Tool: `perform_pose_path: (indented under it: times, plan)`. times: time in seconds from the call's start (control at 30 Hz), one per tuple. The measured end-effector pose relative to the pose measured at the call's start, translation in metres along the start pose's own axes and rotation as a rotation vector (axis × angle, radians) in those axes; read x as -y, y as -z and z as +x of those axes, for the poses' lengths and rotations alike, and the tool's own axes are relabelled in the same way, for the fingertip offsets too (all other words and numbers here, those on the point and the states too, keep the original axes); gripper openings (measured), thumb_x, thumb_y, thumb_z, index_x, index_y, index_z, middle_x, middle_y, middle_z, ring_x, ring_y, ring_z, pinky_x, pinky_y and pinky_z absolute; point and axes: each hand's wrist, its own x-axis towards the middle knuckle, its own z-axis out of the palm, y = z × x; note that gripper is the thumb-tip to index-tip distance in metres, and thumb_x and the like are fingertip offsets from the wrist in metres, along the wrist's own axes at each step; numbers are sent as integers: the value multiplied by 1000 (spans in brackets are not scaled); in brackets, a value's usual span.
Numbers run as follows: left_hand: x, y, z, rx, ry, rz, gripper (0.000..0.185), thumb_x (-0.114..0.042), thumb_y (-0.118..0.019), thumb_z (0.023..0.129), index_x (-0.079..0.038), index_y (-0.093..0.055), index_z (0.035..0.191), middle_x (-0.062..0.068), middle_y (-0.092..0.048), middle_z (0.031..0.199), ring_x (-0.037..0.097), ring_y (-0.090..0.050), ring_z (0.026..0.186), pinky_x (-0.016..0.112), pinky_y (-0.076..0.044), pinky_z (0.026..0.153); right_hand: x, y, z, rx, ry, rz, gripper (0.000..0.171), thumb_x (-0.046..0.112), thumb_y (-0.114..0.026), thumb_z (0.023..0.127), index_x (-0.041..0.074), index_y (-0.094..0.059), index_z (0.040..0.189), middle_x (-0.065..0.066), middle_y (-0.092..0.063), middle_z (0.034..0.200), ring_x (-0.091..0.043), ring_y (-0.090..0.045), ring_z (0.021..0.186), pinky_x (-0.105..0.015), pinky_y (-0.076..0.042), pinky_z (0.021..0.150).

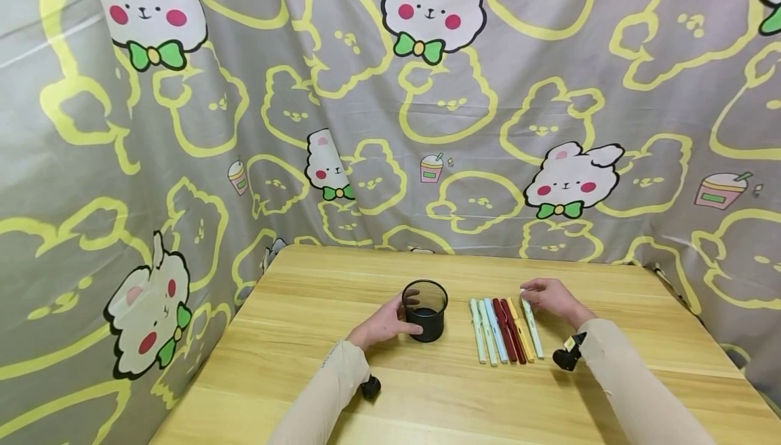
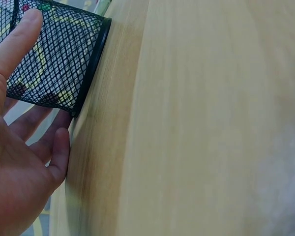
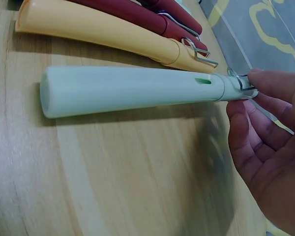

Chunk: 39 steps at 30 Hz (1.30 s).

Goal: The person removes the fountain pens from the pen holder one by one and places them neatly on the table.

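My left hand (image 1: 383,326) cups the mesh pen cup (image 1: 424,310); right hand (image 1: 552,299) seemingly pinches the pale green pen (image 3: 132,90) by its clip end. Light, stiff, slick plastic.

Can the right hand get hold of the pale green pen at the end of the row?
Probably yes. The right hand already has its fingertips on the clip end of the pale green pen, which lies outermost in the row, with bare table beside it and nothing on top.

Bright, even light; soft shadows; wide-angle bending at head-view edges (wrist close-ups slightly blurred)
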Motion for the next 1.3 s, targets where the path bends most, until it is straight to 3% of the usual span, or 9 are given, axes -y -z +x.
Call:
perform_pose_path:
  times: [0.5, 0.87, 1.1, 1.3]
  plan:
    - [-4, 0, -1, 7, -15, 14, 77, -9, -72, 84, -5, -27, 147, 20, -36, 144, 30, -36, 132, 47, -27, 107, 0, -2, -4, -7, -16, -71, 40, 13, -58, 94, -15, -52, 121, -19, -64, 101, -20, -62, 81, -33, -52, 70]
    - [-6, -6, 3, 17, -21, -5, 78, -6, -72, 83, -5, -27, 147, 21, -36, 144, 33, -37, 131, 48, -28, 106, -8, 3, -10, -6, -49, -34, 41, 16, -59, 94, -15, -51, 121, -23, -61, 108, -27, -62, 90, -36, -53, 75]
    - [-7, -9, 5, 20, -21, -17, 78, -5, -72, 83, -4, -28, 147, 21, -37, 143, 34, -37, 131, 48, -29, 106, -11, 7, -18, -28, -32, -22, 41, 13, -59, 93, -17, -51, 120, -26, -61, 108, -27, -63, 87, -36, -54, 74]
    - [-6, -8, 2, 22, -1, -12, 83, -8, -73, 83, -5, -23, 149, 21, -33, 146, 33, -34, 132, 48, -29, 106, -7, 5, -33, -33, -16, -46, 37, 12, -61, 92, -14, -52, 118, -19, -61, 103, -26, -62, 76, -36, -54, 65]
